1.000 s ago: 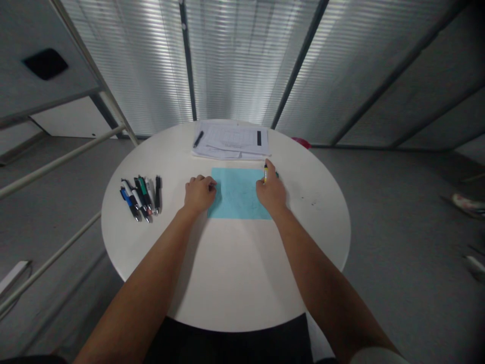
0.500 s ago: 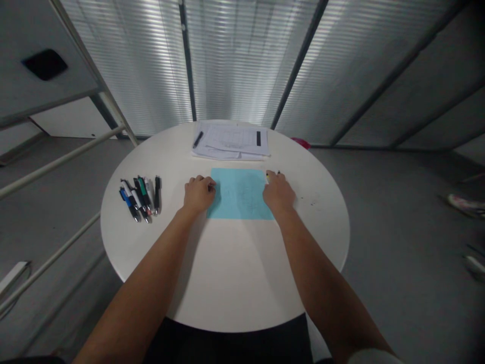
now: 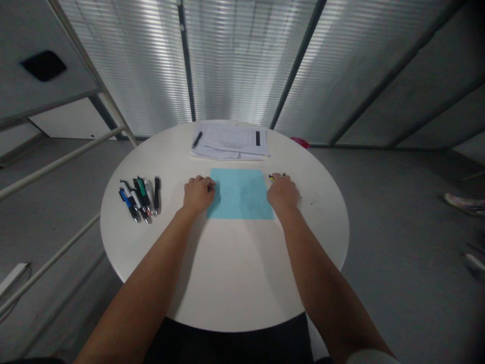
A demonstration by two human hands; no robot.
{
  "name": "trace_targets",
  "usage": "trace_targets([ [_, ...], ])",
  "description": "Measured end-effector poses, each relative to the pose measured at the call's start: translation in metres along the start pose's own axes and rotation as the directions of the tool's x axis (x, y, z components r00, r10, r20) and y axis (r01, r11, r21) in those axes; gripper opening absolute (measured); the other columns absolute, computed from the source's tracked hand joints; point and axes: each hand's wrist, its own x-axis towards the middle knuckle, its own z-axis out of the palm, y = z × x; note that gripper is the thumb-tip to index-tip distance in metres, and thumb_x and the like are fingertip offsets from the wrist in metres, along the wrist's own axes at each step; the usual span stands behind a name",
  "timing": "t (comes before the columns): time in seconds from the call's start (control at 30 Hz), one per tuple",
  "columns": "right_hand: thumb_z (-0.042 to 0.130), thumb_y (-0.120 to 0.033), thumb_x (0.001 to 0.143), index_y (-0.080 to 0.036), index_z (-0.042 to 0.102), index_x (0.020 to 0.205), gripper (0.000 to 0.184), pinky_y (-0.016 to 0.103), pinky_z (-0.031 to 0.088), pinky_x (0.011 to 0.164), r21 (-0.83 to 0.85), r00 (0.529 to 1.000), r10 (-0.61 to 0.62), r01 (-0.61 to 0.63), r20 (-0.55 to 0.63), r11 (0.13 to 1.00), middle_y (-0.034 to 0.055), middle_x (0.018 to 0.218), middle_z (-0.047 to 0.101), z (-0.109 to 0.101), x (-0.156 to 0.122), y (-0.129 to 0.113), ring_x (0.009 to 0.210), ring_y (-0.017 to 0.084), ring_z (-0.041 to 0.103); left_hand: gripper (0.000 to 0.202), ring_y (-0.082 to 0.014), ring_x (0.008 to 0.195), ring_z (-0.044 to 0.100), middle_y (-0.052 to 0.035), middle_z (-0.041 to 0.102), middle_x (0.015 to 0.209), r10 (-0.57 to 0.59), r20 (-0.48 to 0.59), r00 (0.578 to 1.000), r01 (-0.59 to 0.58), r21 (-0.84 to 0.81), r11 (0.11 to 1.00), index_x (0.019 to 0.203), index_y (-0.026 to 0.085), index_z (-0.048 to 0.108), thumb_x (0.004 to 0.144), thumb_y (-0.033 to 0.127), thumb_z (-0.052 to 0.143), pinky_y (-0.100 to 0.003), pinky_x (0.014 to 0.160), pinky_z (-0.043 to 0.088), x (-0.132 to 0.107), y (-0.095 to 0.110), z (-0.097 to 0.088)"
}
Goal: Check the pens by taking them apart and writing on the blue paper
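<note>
A light blue sheet of paper (image 3: 239, 194) with faint scribbles lies flat in the middle of a round white table (image 3: 227, 273). My left hand (image 3: 197, 194) rests curled on the sheet's left edge, fingers bent down onto it. My right hand (image 3: 282, 193) sits just off the sheet's right edge, closed around a yellow-and-black pen (image 3: 272, 177) whose tip pokes out beyond the fingers, low near the table.
A row of several pens (image 3: 141, 198) lies at the table's left. A stack of white printed papers (image 3: 231, 139) with a black pen (image 3: 197, 140) on it sits at the far edge. Metal rails run along the left; a slatted wall stands behind.
My right hand has slid rightward off the blue sheet and lowered the pen from upright to nearly flat. My left hand has stayed in place.
</note>
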Motion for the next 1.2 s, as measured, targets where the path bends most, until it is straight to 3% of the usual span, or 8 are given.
trace_targets([
  [0.33,0.039,-0.021,0.089,-0.022,0.054,0.127,0.042,0.049,0.042,0.084,0.002,0.999,0.035,-0.035,0.006,0.999,0.0183,0.121,0.053,0.002,-0.001,0.002,0.111,0.034,0.050,0.027,-0.0281,0.099,0.056,-0.0086,0.065,0.104,0.008,-0.001,1.000,-0.008,-0.002,1.000,0.102,0.026,0.069,0.083,0.024,0.050,-0.042,0.085,0.043,0.000,0.000,-0.001],
  [0.8,0.038,-0.012,0.087,-0.017,0.058,0.123,0.042,0.037,0.039,0.084,0.009,0.998,-0.039,0.039,-0.040,0.999,0.0180,0.120,0.051,0.007,0.006,0.012,0.111,0.030,0.047,0.029,-0.0273,0.098,0.056,-0.0086,0.065,0.104,0.003,0.003,1.000,-0.004,0.010,1.000,0.104,0.026,0.069,0.083,0.026,0.049,-0.042,0.085,0.043,0.001,-0.003,0.001],
  [1.2,0.043,-0.007,0.082,-0.016,0.056,0.130,0.051,0.038,0.039,0.087,0.089,0.998,-0.046,0.049,-0.034,0.995,0.0183,0.119,0.048,0.017,0.020,0.026,0.112,0.029,0.044,0.027,-0.0276,0.099,0.056,-0.0088,0.065,0.103,0.004,0.006,1.000,-0.004,0.002,1.000,0.103,0.026,0.069,0.083,0.025,0.050,-0.042,0.087,0.043,0.000,-0.002,-0.001],
])
